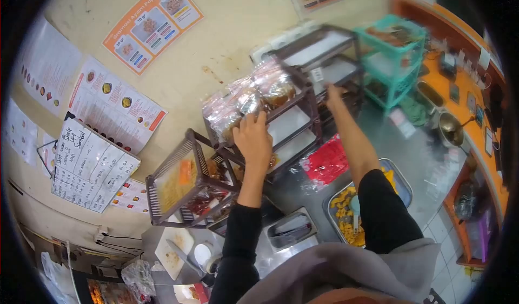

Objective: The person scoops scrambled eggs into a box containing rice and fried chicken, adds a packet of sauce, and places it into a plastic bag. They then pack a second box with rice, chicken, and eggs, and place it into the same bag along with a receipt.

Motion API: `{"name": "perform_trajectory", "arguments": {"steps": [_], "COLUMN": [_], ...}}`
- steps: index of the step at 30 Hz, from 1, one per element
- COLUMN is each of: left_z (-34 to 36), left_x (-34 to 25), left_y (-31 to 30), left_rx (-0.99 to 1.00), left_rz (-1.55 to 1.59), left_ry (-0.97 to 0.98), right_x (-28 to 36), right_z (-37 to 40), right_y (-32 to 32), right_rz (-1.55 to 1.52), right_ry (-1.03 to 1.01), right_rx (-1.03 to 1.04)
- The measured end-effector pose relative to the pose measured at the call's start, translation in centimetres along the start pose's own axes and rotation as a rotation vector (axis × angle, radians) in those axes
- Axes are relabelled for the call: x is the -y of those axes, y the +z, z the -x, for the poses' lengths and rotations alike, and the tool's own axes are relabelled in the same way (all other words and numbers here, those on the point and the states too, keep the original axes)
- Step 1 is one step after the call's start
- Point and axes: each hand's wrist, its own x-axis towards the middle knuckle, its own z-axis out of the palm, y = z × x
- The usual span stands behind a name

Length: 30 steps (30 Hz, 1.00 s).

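Note:
My left hand (252,136) is at the front edge of the top tier of a brown rack (311,96), against clear plastic bags of food (230,107); its fingers are bent over, and their tips are partly hidden among the bags. My right hand (333,95) reaches to the side of another dark rack (354,47), near a small white label (317,75). Its fingers are small and blurred, so their grip cannot be made out. Below and between my arms lies a red plastic package (326,161) on the metal counter (281,188).
Left stands a brown basket rack (173,188) with food. A tray of yellow-orange pieces (343,204) lies under my right arm. A teal rack (392,61) stands at the right. A knife (181,254) rests on a cutting board (172,244). A metal container (292,229) is nearby.

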Motion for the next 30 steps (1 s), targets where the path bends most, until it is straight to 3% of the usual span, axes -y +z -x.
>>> {"name": "perform_trajectory", "arguments": {"steps": [3, 5, 7, 11, 13, 17, 22, 25, 27, 29, 30], "left_z": [0.6, 1.2, 1.8, 2.9, 3.4, 4.1, 5.2, 5.8, 6.1, 7.5, 8.4], "left_x": [-1.0, -1.8, -2.5, -3.1, -3.8, -4.9, -4.7, -4.8, -4.9, -5.2, -5.6], "left_y": [-0.7, -1.5, -2.7, -4.1, -4.9, -6.0, -6.7, -8.1, -8.8, -10.1, -10.5], "left_rx": [0.082, 0.079, 0.077, 0.116, 0.125, 0.131, 0.126, 0.133, -0.077, -0.065, -0.066], "left_rz": [-0.028, -0.044, -0.045, -0.002, 0.034, 0.055, 0.080, 0.237, 0.370, 0.405, 0.430], "left_ry": [-0.042, -0.046, -0.069, -0.075, -0.075, -0.070, -0.034, -0.088, -0.040, -0.040, -0.035], "right_x": [0.5, 0.7, 3.0, 2.7, 4.1, 4.0, 6.0, 7.8, 7.4, 6.5, 6.2], "right_z": [1.8, 2.9, 7.4, 4.2, 5.2, 6.5, 7.1, 13.4, 15.6, 20.1, 23.2], "right_y": [-0.7, -1.6, -1.9, -7.0, -8.5, -9.7, -13.0, -16.9, -22.8, -27.6, -28.0], "right_rz": [-0.002, 0.121, -0.139, 0.096, 0.304, 0.189, 0.440, 0.821, 1.392, 1.889, 1.974], "right_ry": [-0.147, -0.234, -0.268, -0.130, -0.070, -0.200, 0.064, -0.497, -0.798, -0.854, -0.718], "right_rx": [0.064, -0.043, 0.052, 0.001, 0.089, -0.028, 0.149, 0.184, 0.269, 0.442, 0.423]}}
